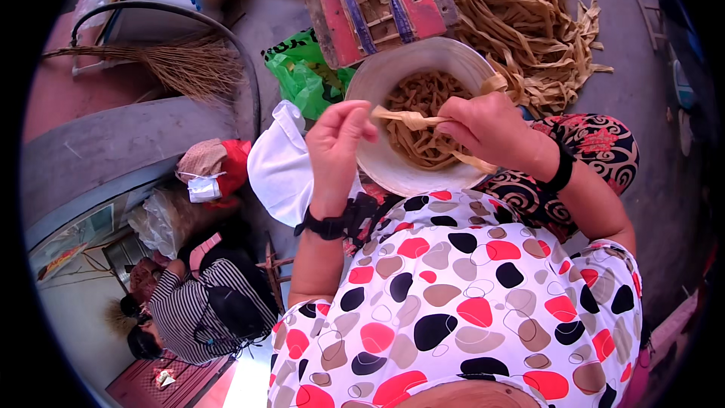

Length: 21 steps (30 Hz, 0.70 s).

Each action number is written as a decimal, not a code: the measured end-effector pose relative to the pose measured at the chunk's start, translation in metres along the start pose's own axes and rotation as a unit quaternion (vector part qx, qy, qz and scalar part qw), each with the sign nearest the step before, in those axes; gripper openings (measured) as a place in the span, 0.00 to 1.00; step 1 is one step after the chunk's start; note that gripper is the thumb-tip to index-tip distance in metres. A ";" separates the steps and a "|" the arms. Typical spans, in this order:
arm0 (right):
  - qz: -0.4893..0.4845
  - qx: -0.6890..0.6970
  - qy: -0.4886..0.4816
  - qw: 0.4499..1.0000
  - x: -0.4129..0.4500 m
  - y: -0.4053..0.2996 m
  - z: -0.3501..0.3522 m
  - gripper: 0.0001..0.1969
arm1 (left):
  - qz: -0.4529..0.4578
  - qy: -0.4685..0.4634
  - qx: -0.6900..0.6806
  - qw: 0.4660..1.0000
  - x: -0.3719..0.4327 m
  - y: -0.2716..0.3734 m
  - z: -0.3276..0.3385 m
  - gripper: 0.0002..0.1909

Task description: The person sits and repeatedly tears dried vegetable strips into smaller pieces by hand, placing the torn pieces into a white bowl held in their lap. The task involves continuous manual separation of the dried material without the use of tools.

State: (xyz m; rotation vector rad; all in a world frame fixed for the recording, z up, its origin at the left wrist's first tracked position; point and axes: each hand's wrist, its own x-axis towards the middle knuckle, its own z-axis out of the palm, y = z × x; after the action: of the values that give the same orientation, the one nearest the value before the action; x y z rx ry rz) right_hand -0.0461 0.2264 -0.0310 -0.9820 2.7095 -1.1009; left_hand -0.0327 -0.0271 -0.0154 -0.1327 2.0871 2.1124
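Over a wide pale basin (368, 153) my right hand (493, 130) pinches a tan, flat strip (416, 119) that is looped into a loose knot. A length of the strip hangs below this hand. The strip's left tip lies close to the fingertips of my left hand (340, 141); whether they touch it I cannot tell. Knotted or curled tan pieces (425, 147) fill the bottom of the basin. Beyond its right rim lies a large heap of long tan strips (510, 28).
A red board (317, 17) bearing a wooden frame (362, 5) stands beyond the basin. To the left are a green plastic bag (300, 76), a white cloth (280, 170), a twig broom (187, 65) and a black hose (252, 73). Other people are at the lower and upper left.
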 end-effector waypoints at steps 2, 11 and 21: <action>-0.051 -0.047 0.018 0.997 0.001 0.003 -0.002 0.05 | 0.074 0.077 0.086 0.991 0.001 0.004 -0.011 0.11; -0.194 -0.179 -0.014 0.964 0.017 -0.006 -0.010 0.06 | 0.270 -0.269 0.492 0.783 0.015 0.021 0.012 0.08; -0.161 -0.151 0.146 0.964 0.087 0.047 -0.035 0.03 | 0.288 -0.090 0.469 0.830 0.082 0.031 -0.010 0.05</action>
State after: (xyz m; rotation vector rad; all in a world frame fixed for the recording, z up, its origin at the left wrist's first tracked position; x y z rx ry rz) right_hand -0.1498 0.2226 -0.0199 -1.4575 3.1012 -0.9537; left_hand -0.1194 -0.0324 0.0003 0.8702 2.9811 0.9335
